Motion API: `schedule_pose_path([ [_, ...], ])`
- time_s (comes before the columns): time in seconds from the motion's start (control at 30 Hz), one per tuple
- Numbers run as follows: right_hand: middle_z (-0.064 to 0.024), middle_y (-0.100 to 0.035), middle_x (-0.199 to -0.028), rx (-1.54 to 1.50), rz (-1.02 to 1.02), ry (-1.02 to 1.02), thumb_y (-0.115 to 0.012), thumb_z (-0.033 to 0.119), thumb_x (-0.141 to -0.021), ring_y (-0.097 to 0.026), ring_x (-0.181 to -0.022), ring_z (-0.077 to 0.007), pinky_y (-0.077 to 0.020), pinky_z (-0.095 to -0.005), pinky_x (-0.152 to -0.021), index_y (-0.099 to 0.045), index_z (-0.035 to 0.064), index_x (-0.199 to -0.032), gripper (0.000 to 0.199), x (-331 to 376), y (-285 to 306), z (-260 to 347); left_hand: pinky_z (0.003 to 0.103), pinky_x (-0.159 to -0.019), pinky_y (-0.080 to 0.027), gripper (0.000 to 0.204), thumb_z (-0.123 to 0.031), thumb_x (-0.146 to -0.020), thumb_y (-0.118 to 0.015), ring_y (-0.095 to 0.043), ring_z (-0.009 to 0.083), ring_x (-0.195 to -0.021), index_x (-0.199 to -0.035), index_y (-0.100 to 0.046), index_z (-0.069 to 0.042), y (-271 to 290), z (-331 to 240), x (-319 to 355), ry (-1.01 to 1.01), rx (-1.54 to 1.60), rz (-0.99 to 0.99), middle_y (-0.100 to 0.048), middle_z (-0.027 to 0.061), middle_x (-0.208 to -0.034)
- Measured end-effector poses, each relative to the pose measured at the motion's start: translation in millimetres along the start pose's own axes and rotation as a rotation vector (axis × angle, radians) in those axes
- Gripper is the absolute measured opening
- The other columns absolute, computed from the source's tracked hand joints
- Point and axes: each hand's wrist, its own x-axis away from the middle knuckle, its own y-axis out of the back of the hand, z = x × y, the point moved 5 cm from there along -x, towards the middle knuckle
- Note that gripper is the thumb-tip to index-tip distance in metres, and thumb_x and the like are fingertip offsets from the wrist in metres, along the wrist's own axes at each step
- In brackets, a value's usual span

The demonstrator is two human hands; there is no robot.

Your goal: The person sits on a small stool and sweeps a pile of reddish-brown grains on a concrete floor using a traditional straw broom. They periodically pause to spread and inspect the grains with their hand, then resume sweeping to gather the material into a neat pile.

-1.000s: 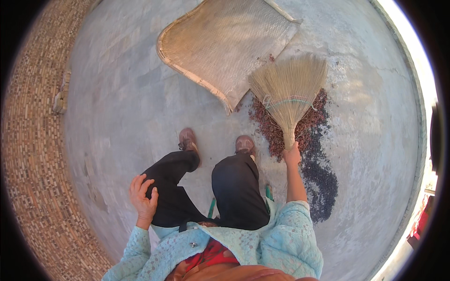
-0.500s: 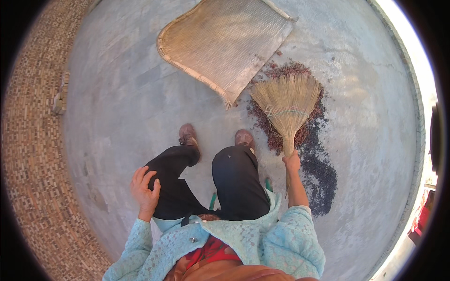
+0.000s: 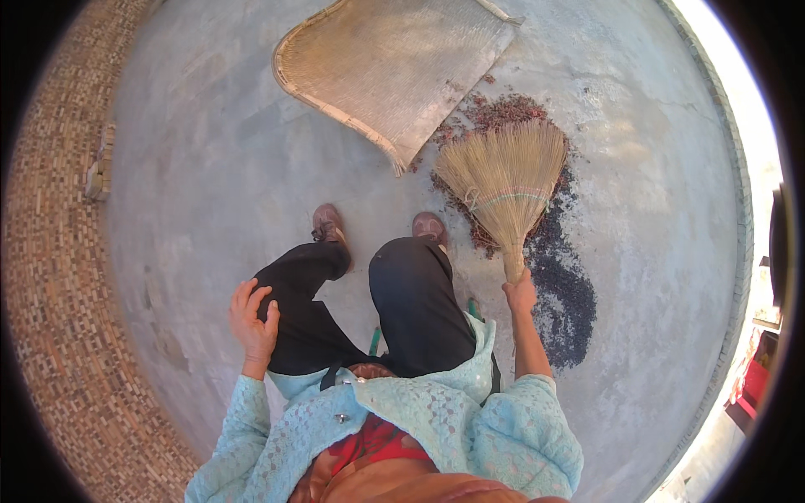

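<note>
**Broom over the grain, beside the mat**

I see my right hand closed round the handle of the broom. Its long axis runs straight ahead from the grip, the fanned bristles lying on the reddish grain, just right of the mat's lower corner. My left hand rests open on my thigh, well away from the mat, holding nothing.

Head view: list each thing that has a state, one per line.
Straw broom: gripped at the handle, bristles fanned on the reddish grains.
Woven winnowing tray: flat on the floor, nearly bare.
Reddish grains: heaped at the tray's edge.
Right hand: closed on the broom.
Left hand: resting on the thigh.
</note>
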Motion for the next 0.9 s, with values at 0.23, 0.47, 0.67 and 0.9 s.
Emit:
schedule_pose_path([
  [0.23, -0.0221, -0.067, -0.096, -0.039, 0.022, 0.019, -0.073, 0.02, -0.068, -0.064, -0.091, -0.0442, -0.0491, -0.0504, -0.079, -0.046, 0.0092, -0.108, 0.05, 12.6, -17.1, -64.8, 0.043, -0.102, -0.037, 0.024, -0.015, -0.079, -0.067, -0.049, 0.0312, -0.123, -0.103, -0.068, -0.012, -7.3, -1.0, -2.8, -0.026, 0.03, -0.008, -0.059, 0.0062, -0.124],
  [0.47, -0.0219, -0.067, -0.094, -0.076, -0.038, -0.008, -0.074, 0.019, -0.065, -0.065, -0.09, -0.0419, -0.0496, -0.0498, -0.078, -0.049, 0.0125, -0.113, 0.055, 29.2, 1.5, -53.6, 0.043, -0.101, -0.037, 0.024, -0.017, -0.08, -0.067, -0.049, 0.0308, -0.124, -0.103, -0.068, -0.013, -3.2, 2.0, 0.3, -0.002, -0.016, -0.013, -0.06, 0.0052, -0.124],
  [0.67, -0.0215, -0.067, -0.091, -0.149, -0.005, 0.011, -0.074, 0.019, -0.065, -0.065, -0.088, -0.0427, -0.0489, -0.0503, -0.076, -0.046, 0.0106, -0.107, 0.051, 24.7, -23.3, -96.8, 0.043, -0.099, -0.037, 0.023, -0.018, -0.08, -0.066, -0.049, 0.0299, -0.124, -0.103, -0.068, -0.014, -10.0, -3.4, -4.5, -0.026, 0.007, -0.004, -0.059, 0.0048, -0.125],
  [0.9, -0.0213, -0.067, -0.094, -0.075, -0.009, -0.044, -0.074, 0.022, -0.063, -0.065, -0.088, -0.0423, -0.0494, -0.0498, -0.076, -0.047, 0.0122, -0.11, 0.055, 32.0, -14.8, -69.4, 0.043, -0.099, -0.037, 0.024, -0.016, -0.079, -0.067, -0.049, 0.0297, -0.124, -0.103, -0.068, -0.014, -5.5, 2.8, 0.2, -0.016, 0.01, -0.015, -0.06, 0.0053, -0.125],
])
